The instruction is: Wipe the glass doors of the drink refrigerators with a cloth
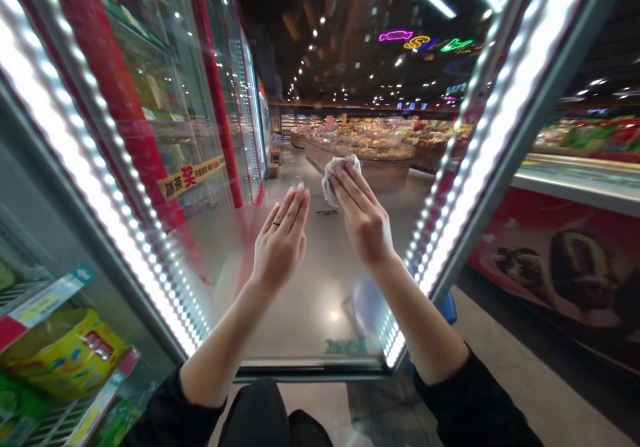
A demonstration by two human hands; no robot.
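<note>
In front of me stands a glass door, its frame lined with bright LED strips on both sides. My right hand presses a crumpled whitish cloth against the glass with outstretched fingers. The cloth shows around and beyond the fingertips. To its left, my left hand is raised at the glass, fingers straight and close together, with a ring on one finger. No object shows in it; its palm is turned away from me. Both forearms reach up from black sleeves.
At lower left, a shelf holds a yellow snack bag behind price strips. On the right runs a chest freezer with a red printed side. Red-framed coolers line the left beyond the glass. Farther off is a produce display.
</note>
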